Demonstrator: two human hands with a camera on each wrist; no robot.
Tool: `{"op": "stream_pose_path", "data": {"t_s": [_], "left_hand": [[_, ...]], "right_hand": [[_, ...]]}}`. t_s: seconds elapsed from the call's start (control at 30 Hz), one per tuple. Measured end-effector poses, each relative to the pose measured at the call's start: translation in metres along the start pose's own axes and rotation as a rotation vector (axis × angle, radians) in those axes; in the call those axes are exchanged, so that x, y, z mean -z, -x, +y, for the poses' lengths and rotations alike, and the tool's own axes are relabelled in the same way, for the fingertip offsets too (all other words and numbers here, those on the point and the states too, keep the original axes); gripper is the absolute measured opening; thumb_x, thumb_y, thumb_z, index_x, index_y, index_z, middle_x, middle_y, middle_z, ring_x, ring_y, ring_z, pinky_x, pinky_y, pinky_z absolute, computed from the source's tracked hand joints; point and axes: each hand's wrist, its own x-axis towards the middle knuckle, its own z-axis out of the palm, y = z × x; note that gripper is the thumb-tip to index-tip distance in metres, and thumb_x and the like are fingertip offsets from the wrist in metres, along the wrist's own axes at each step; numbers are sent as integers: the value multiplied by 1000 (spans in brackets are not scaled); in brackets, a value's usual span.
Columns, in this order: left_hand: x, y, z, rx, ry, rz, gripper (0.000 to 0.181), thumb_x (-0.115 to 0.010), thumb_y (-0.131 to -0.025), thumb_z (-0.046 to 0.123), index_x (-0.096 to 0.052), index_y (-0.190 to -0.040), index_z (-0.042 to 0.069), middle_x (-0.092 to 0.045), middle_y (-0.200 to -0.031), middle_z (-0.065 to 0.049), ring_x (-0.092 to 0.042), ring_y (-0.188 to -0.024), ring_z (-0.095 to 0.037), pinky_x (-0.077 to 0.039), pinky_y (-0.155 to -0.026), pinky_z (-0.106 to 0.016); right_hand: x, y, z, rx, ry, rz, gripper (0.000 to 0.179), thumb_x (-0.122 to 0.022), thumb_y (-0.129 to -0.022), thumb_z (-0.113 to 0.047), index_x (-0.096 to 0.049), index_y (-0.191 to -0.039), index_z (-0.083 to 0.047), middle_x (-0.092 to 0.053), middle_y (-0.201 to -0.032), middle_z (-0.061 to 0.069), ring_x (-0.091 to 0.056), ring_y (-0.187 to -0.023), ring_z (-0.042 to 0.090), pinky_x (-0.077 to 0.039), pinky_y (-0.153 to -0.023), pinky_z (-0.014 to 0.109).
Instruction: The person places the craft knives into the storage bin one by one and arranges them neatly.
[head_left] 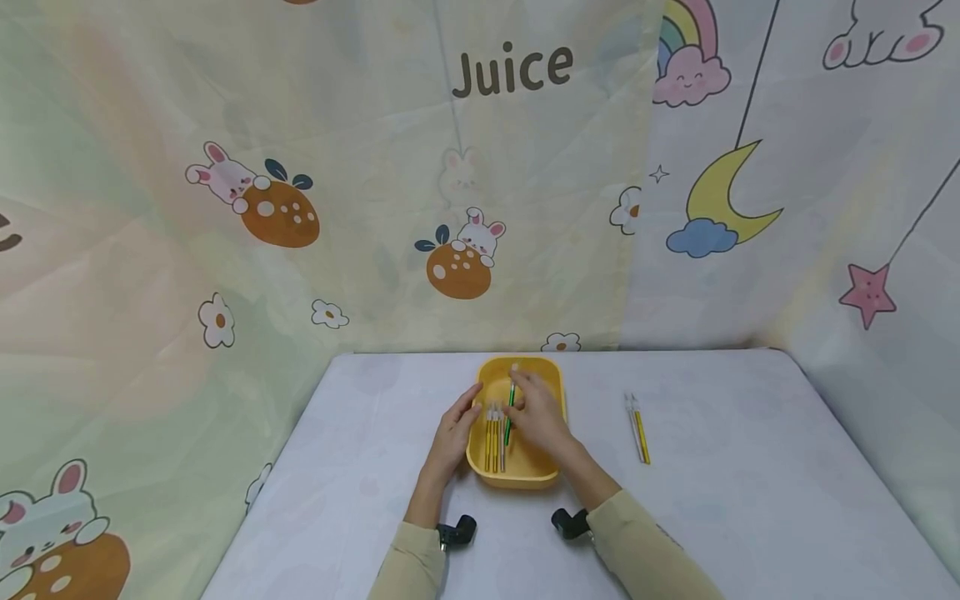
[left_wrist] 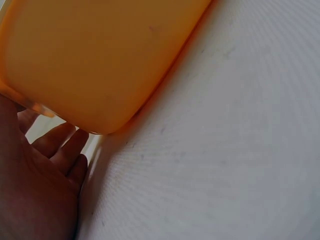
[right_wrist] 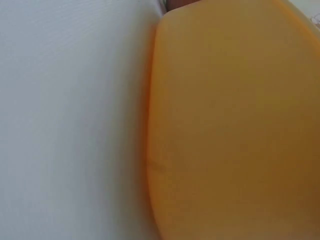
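Observation:
A yellow tray (head_left: 537,468) stands at the middle of the table, with several slim yellow and silver pens (head_left: 493,446) lying side by side in its left half. Over the tray, my right hand (head_left: 542,418) pinches a green pen (head_left: 512,393), which lies lengthwise just right of the others. My left hand (head_left: 452,433) rests against the tray's left side, fingertips right at the rim. From the left wrist, the fingers (left_wrist: 70,150) appear extended by the tray's outer wall (left_wrist: 100,65). The right wrist view has mostly the tray's wall (right_wrist: 230,120); the right hand's hold is hidden there.
Two more slim pens (head_left: 639,433), one yellow and one whitish, lie together on the white table (head_left: 720,500) to the right of the tray. A printed cloth backdrop (head_left: 390,167) rises behind the table. Both wrists carry a small black camera (head_left: 459,532).

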Motion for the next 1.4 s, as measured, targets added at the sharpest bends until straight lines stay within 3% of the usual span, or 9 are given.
{"op": "stream_pose_path", "data": {"t_s": [0.23, 0.57, 0.77, 1.17, 1.27, 1.4], "left_hand": [[1, -1, 1, 18, 7, 6, 43, -47, -112, 33, -50, -154, 34, -43, -164, 12, -29, -158, -17, -21, -132, -47], [1, -2, 3, 17, 12, 6, 45, -48, -111, 34, -49, -156, 30, -43, -164, 10, -30, -158, -18, -21, -132, -48], [0, -2, 1, 7, 7, -3, 47, -47, -112, 31, -47, -158, 24, -43, -164, 9, -30, -158, -19, -21, -132, -47], [0, -1, 0, 7, 12, -6, 47, -47, -112, 31, -46, -158, 22, -42, -164, 8, -29, -158, -19, -21, -132, -47], [0, -1, 0, 8, 12, -4, 47, -47, -112, 31, -46, -158, 23, -42, -164, 8, -29, -158, -20, -21, -131, -48], [0, -1, -1, 4, 17, -5, 46, -47, -112, 30, -47, -158, 24, -42, -165, 8, -28, -159, -21, -20, -132, -49]], "right_hand": [[-4, -1, 0, -30, 78, -42, 71, -80, -92, -7, -48, -155, -8, -48, -156, 14, -62, -86, 12, -58, -67, 18], [-3, -1, 0, -36, 93, -90, 73, -79, -92, -6, -45, -157, -6, -43, -159, 17, -62, -90, 15, -58, -69, 19], [-3, 0, 2, -22, 128, -114, 74, -79, -91, -4, -45, -156, -4, -44, -158, 18, -61, -97, 19, -59, -79, 27], [-5, 1, 5, -29, 179, -151, 73, -80, -91, -5, -46, -156, -5, -44, -159, 16, -56, -80, 12, -55, -70, 20], [-4, 1, 5, -23, 186, -161, 73, -80, -91, -6, -46, -156, -3, -44, -158, 18, -57, -84, 14, -56, -74, 25], [-4, 1, 6, 11, 228, -183, 71, -81, -90, -7, -49, -153, -1, -49, -154, 20, -60, -101, 21, -58, -93, 37]]}}
